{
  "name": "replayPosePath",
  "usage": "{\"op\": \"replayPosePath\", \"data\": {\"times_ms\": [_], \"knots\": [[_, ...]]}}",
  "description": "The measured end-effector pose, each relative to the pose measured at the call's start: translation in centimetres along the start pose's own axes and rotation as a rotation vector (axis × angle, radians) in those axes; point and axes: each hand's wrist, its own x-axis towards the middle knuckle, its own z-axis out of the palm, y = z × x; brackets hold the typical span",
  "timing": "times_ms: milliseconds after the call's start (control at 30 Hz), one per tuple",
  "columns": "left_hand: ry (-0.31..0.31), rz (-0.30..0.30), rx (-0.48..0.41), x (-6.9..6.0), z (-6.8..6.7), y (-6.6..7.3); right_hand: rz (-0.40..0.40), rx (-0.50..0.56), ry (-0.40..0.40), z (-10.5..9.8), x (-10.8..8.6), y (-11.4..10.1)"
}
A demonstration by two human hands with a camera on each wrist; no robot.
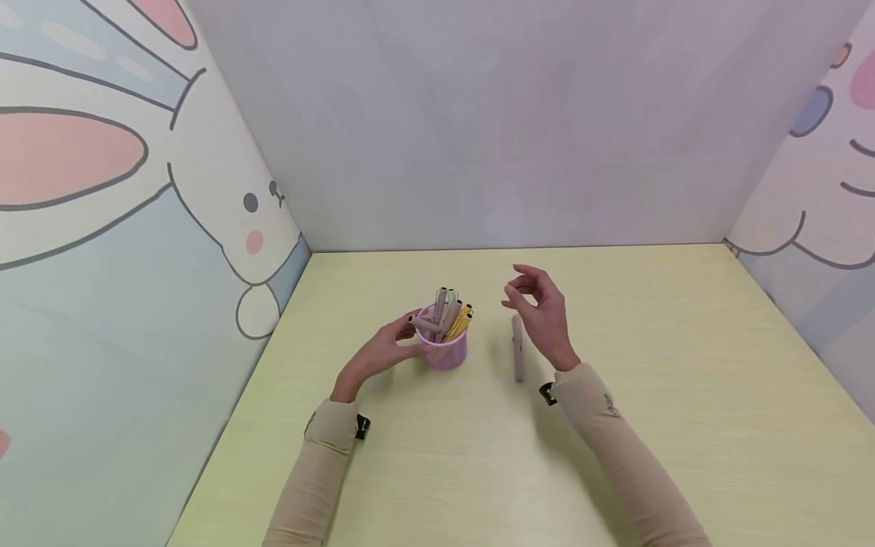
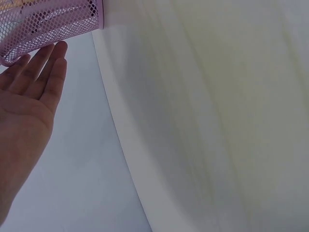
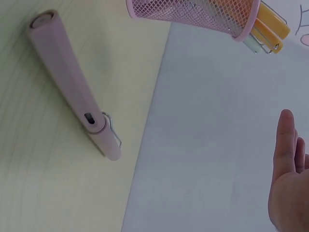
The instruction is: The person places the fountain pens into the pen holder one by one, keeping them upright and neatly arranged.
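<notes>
A pink mesh pen holder point(image 1: 447, 355) stands upright on the table, filled with several mauve, yellow and pale green pens. My left hand point(image 1: 384, 351) holds its left side, fingers behind and thumb in front; in the left wrist view the fingers point(image 2: 57, 79) touch the mesh. My right hand point(image 1: 544, 314) hovers to the right of the holder, fingers loosely bent, with nothing in its grasp. Below and left of it, a capped mauve pen point(image 1: 518, 349) lies on the table, its wire clip showing in the right wrist view.
The pale wooden table point(image 1: 444, 471) meets a plain grey wall point(image 1: 506, 152) at the back. Side panels with cartoon rabbits flank it, the left panel point(image 1: 171, 319) nearer the holder. Yellow pens point(image 3: 268, 31) poke out past the holder's rim.
</notes>
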Motion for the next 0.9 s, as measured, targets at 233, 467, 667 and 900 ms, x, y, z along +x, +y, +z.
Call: {"op": "replayPosePath", "data": {"times_ms": [233, 467, 667, 900], "knots": [[0.000, 0.004, -0.003, -0.1, 0.0, -0.1, 0.082, -0.034, 0.015, -1.6, 0.0, 0.8], [0.001, -0.001, 0.001, -0.1, 0.0, -0.1, 0.186, -0.065, 0.012, -3.0, -0.2, 1.4], [0.002, 0.002, 0.008, -0.1, -0.1, -0.1, 0.282, -0.089, 0.007, -3.8, -0.5, 1.9], [0.002, 0.003, 0.007, -0.1, -0.1, -0.1, 0.375, -0.118, -0.029, -4.7, -0.7, 2.4]]}}
